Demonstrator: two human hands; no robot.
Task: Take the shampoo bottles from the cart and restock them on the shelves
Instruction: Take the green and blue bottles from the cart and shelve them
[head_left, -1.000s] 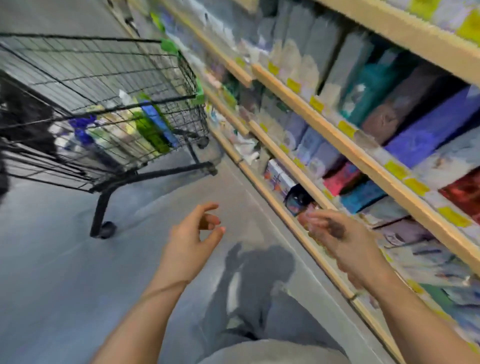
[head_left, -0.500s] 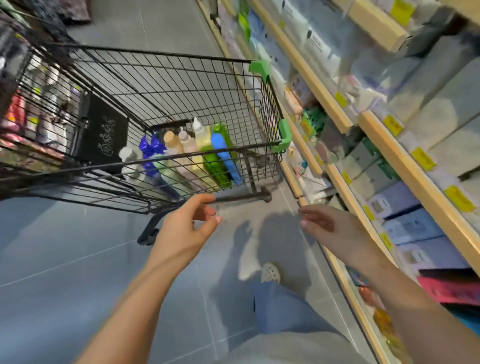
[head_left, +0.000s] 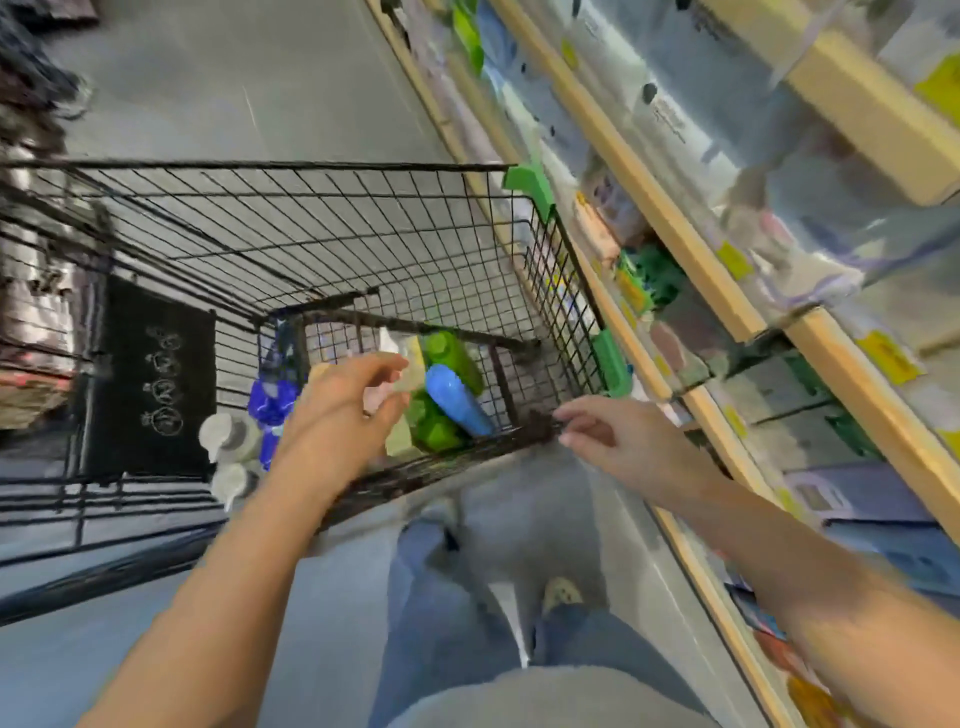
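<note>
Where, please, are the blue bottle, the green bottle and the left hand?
blue bottle (head_left: 457, 400): head view, middle of its body.
green bottle (head_left: 451, 354): head view, upper body near cap.
left hand (head_left: 337, 415): head view, back of hand.

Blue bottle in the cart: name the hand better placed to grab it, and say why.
Left. The left hand is open over the cart, beside the blue bottle; the right hand is at the cart's near rim.

This is a shop aisle: long wooden shelves (head_left: 670, 218) with yellow price tags (head_left: 732, 260), packed goods, and a wire cart (head_left: 363, 208).
</note>
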